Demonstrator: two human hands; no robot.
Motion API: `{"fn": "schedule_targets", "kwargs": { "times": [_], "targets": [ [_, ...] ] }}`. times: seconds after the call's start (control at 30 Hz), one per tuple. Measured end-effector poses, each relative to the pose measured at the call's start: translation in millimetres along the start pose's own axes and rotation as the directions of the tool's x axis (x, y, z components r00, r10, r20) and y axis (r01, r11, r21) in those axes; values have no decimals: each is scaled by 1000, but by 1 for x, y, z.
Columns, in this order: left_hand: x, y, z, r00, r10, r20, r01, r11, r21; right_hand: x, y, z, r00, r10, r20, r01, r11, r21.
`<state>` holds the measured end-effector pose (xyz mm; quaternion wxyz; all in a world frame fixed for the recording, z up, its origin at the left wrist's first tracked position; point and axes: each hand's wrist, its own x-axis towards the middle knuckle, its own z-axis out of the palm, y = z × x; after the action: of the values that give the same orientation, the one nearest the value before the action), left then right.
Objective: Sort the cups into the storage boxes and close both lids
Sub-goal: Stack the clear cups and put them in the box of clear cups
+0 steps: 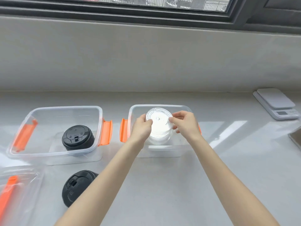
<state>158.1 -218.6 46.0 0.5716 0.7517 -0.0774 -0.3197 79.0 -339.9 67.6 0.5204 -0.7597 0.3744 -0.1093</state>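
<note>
Two clear storage boxes with orange latches stand side by side on the counter. The left box holds one upright black cup with a black lid. A second black cup stands on the counter in front of it, partly hidden by my left forearm. Inside the right box is a clear cup with a clear lid. My left hand and my right hand grip its rim from either side. A clear box lid with an orange latch lies at the lower left.
A white kitchen scale sits at the back right by the wall. A grey metal edge shows at the far right. The wall and window sill run along the back of the counter.
</note>
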Motion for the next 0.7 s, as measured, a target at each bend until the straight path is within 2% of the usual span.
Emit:
{"fn": "schedule_targets", "kwargs": {
  "times": [0.2, 0.53, 0.63, 0.7],
  "targets": [
    [12, -6, 9, 989, -146, -27, 147, 989, 33, 13, 16, 12, 999, -50, -8, 47, 975, -219],
    [7, 5, 4, 956, -287, -56, 277, 951, -136, 21, 21, 20, 998, -59, -18, 50, 942, -332],
    [2, 10, 0, 961, -275, -40, 266, 952, -149, 20, 21, 19, 999, -39, 10, 40, 929, -369],
    [-1, 12, -2, 969, -245, -29, 241, 966, -96, 18, 17, 17, 999, -28, 15, 32, 925, -378]
  ]
}}
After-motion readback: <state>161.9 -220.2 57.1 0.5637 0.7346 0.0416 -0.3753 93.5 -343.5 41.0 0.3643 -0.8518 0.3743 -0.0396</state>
